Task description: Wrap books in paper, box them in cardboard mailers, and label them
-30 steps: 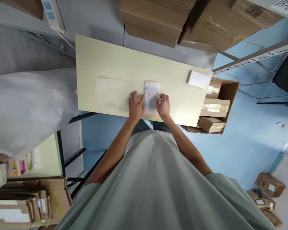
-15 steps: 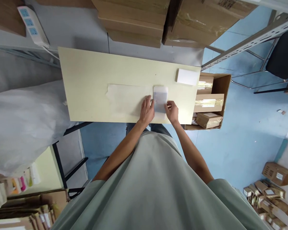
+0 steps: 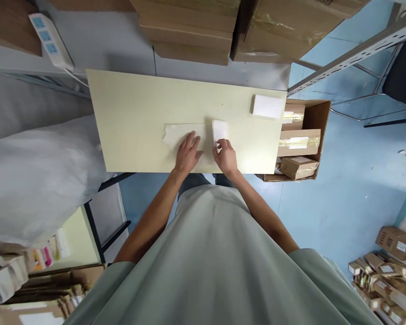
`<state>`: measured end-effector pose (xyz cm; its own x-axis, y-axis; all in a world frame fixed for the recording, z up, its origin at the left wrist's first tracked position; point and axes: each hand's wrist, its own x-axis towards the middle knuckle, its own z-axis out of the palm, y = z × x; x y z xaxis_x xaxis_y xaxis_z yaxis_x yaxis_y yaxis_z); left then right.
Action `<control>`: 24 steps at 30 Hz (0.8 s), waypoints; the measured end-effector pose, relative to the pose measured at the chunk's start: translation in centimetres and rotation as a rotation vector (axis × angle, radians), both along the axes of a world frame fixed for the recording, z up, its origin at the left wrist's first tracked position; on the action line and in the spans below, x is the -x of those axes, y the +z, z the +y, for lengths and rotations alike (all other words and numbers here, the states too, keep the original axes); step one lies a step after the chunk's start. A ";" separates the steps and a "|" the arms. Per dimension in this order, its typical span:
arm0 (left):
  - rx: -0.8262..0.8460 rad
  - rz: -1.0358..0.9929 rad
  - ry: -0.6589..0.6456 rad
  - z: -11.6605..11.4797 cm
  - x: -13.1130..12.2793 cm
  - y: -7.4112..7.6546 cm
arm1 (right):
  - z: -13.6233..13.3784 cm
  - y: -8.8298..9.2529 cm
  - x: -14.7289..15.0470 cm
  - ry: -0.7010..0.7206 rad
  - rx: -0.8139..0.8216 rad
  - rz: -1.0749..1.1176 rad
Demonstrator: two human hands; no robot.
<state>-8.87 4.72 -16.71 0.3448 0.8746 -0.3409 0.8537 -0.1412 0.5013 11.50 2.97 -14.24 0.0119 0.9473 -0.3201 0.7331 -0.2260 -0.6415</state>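
A white sack (image 3: pixel 43 180) runs out of sight at far left. On the table (image 3: pixel 135 99), the left hand (image 3: pixel 187 155), fingers spread wide, covers part of one pale sheet (image 3: pixel 176 133) whose right end I can't make out. Beside it, the right hand (image 3: pixel 226 158), fingers drawn narrow, hides the near end of one white packet (image 3: pixel 219 129); whether it's gripped, I can't tell. Further right are one white block (image 3: pixel 268 106) and an open box (image 3: pixel 322 115) showing three cartons (image 3: pixel 299 142).
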 end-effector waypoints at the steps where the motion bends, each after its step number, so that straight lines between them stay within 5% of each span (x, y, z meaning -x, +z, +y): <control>1: 0.000 -0.008 0.004 -0.2 1.3 -0.2 | 0.2 -0.7 1.0 0.028 0.022 -0.043; 4: 0.002 -0.027 0.005 -0.4 3.5 -0.5 | 0.6 -2.7 3.4 0.071 0.081 -0.140; 9: 0.043 0.033 -0.006 -0.3 3.5 -0.2 | 0.6 -4.6 4.4 0.055 0.062 -0.130; 14: 0.026 0.034 0.028 -0.6 1.6 0.3 | 0.0 -3.7 1.0 0.064 -0.001 -0.011; 18: 0.012 -0.048 -0.004 -0.6 -1.2 0.0 | -0.9 -3.2 -3.3 -0.106 -0.077 0.054; 24: 0.019 -0.098 -0.003 -0.6 -4.8 -1.2 | -2.0 -5.1 -5.5 -0.358 0.129 0.341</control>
